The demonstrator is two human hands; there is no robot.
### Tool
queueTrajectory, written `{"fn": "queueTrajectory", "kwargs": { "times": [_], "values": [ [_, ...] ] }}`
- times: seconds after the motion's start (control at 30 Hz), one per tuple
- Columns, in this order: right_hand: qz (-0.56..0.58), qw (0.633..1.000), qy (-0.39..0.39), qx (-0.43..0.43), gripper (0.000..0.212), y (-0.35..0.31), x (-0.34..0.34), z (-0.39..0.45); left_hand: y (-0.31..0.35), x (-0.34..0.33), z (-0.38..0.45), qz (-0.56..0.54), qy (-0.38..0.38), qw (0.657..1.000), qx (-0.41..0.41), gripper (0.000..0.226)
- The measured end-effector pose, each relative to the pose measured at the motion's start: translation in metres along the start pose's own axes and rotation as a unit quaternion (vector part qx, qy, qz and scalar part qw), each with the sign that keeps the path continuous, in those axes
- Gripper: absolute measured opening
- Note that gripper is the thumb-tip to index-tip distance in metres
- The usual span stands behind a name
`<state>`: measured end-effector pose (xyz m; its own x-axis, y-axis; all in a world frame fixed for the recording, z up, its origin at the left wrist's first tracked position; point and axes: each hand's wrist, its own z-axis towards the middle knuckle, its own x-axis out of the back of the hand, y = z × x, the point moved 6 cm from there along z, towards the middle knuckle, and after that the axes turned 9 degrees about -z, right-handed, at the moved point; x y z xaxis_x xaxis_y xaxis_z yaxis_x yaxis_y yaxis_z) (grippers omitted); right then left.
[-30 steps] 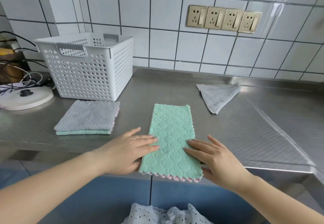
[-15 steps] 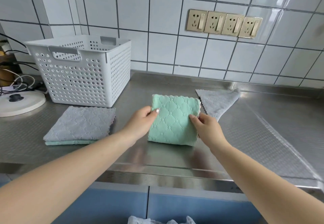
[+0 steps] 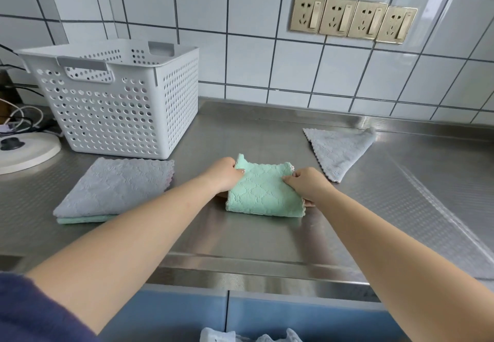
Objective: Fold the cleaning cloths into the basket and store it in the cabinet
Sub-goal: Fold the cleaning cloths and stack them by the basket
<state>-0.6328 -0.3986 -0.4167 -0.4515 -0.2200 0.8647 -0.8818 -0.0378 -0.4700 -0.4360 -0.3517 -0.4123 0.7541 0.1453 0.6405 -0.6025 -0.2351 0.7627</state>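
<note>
Green cloth (image 3: 263, 194) folded square, mid surface (image 3: 267, 240); left grip (image 3: 227, 174) pinches its left edge, right grip (image 3: 307, 184) its right edge; folded stack (image 3: 112, 189) beside basket (image 3: 120, 101); grey cloth (image 3: 336, 149) unfolded, far right.

The desk (image 3: 267, 240) is brushed stainless steel, shiny along its near edge, with a fine embossed dot texture at its left and right. The green cloth (image 3: 263, 194) is soft, matt, quilted plush with scalloped edges, like the grey cloth (image 3: 336, 151) at the right. The basket (image 3: 120, 111) is white perforated plastic, smooth and matt. The wall tiles (image 3: 248, 55) are glossy white; the sockets (image 3: 352, 18) have a brushed golden sheen.
</note>
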Motion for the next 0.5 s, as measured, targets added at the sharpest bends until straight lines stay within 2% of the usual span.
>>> {"fn": "queueTrajectory", "kwargs": {
  "times": [0.07,0.17,0.2,0.23,0.27,0.33,0.43,0.5],
  "values": [
    [0.002,1.0,-0.005,-0.009,0.036,-0.001,0.002,-0.001,-0.001,-0.001,-0.001,-0.021,-0.011,1.0,0.016,0.029],
    [0.048,0.997,-0.045,-0.051,0.037,0.002,0.013,-0.008,-0.004,0.004,-0.006,-0.146,-0.033,0.987,0.052,0.04],
    [0.024,0.997,-0.049,-0.049,0.041,0.003,0.02,-0.01,-0.003,0.01,-0.007,-0.123,-0.023,0.991,0.037,0.049],
    [-0.034,0.998,-0.034,-0.03,0.044,0.003,0.028,-0.011,-0.001,0.016,-0.007,-0.047,-0.001,0.999,0.002,0.055],
    [-0.108,0.994,-0.005,-0.001,0.046,0.0,0.036,-0.011,0.002,0.022,-0.006,0.04,0.037,0.998,-0.041,0.055],
    [-0.192,0.978,0.052,0.065,0.046,-0.015,0.039,-0.014,0.018,0.023,-0.013,0.129,0.082,0.979,-0.138,0.047],
    [-0.194,0.968,0.055,0.148,0.049,-0.047,0.012,-0.019,0.04,-0.006,-0.019,0.175,0.03,0.961,-0.213,0.037],
    [-0.209,0.964,0.045,0.159,0.043,-0.058,-0.012,-0.02,0.04,-0.026,-0.018,0.219,-0.004,0.955,-0.198,0.036]
  ]
}}
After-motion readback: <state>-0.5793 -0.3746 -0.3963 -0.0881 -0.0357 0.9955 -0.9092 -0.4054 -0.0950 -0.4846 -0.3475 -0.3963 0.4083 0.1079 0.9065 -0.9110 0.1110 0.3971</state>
